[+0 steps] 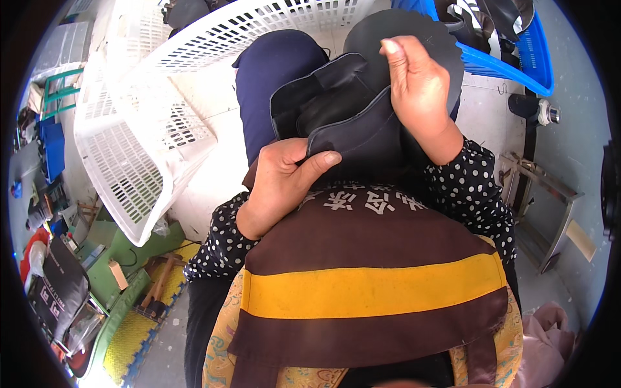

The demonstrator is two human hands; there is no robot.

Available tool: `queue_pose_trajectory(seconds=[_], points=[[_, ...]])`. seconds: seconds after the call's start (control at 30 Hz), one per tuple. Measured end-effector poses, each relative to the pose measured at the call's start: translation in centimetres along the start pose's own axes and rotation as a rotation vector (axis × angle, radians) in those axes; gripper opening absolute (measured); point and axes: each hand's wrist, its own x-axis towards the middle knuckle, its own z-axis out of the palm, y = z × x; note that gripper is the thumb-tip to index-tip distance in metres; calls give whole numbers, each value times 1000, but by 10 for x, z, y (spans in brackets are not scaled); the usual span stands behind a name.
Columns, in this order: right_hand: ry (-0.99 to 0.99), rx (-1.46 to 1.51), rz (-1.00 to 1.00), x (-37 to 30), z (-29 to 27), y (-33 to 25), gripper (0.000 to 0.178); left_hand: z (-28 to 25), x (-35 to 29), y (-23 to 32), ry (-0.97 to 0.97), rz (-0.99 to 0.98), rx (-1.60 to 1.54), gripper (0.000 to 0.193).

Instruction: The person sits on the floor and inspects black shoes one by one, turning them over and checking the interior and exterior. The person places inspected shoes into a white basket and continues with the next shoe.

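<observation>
A black leather-like piece (362, 132) with stitched edges, shaped like a shoe or boot upper, spreads open over my lap. My left hand (278, 178) pinches its near left edge, thumb on the outer face and fingers tucked behind. Beside its right edge, my right hand (417, 90) is raised with thumb and fingers pressed together; whatever they hold, if anything, is too small to make out. Beyond my right hand, a dark grey rounded sheet (369, 35) covers my right knee. Navy cloth (272, 77) covers the left knee.
White perforated plastic baskets (123, 168) stand to the left and ahead. At the far right, a blue crate (540, 64) holds black pieces with white parts. A metal frame (550, 194) leans by the right wall. A hammer (158, 284) lies at lower left near a yellow mat (126, 343).
</observation>
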Motion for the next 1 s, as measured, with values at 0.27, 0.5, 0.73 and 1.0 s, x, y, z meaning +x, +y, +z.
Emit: queue_pose_trajectory(seconds=[0.27,0.5,0.73,1.0], points=[[28,149,-252,5,-28,-23,9,4,1,7,48,-29,-18,21],[-154,93,-479,-9,-16,-33,17,5,3,9,66,35,10,16],[-154,-32,-341,-11,-2,-14,23,-6,3,4,26,-124,-147,9],[-144,-39,-297,-6,-4,-13,22,-10,-1,16,46,-130,-267,28]])
